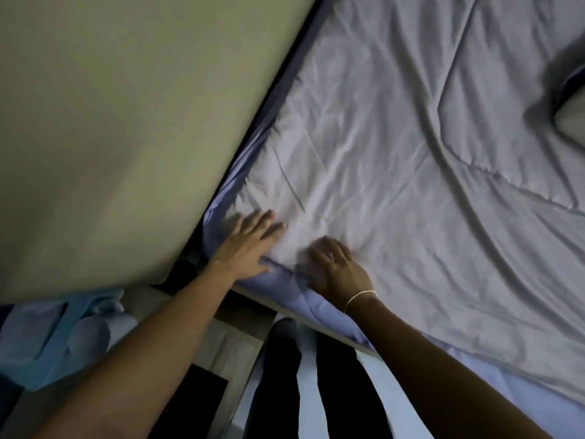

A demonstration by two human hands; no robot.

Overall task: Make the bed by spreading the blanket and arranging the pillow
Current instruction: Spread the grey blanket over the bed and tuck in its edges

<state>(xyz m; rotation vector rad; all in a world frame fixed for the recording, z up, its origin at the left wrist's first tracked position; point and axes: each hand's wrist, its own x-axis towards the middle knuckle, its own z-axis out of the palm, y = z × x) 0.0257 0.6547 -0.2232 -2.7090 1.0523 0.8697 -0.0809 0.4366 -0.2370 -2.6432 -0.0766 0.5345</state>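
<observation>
Two bare forearms reach up from the bottom of the frame toward the bed's near corner, beside the wall (110,137). Left hand (245,245) lies flat on the blanket (395,169), fingers straight and spread, thumb at the folded edge. Right hand (337,264), blurred and with a thin bracelet (359,297) at the wrist, presses palm-down just beside it, fingers loosely spread; neither hand grips the cloth. Both rest close together at the blanket's corner, where it meets the blue sheet (285,288) over the bed's edge. Beyond them the pale, wrinkled blanket covers the mattress. Far right, a pillow (573,120) shows only its corner at the frame's edge, on the blanket. Lower left, blue cloth (63,337) lies bunched.
</observation>
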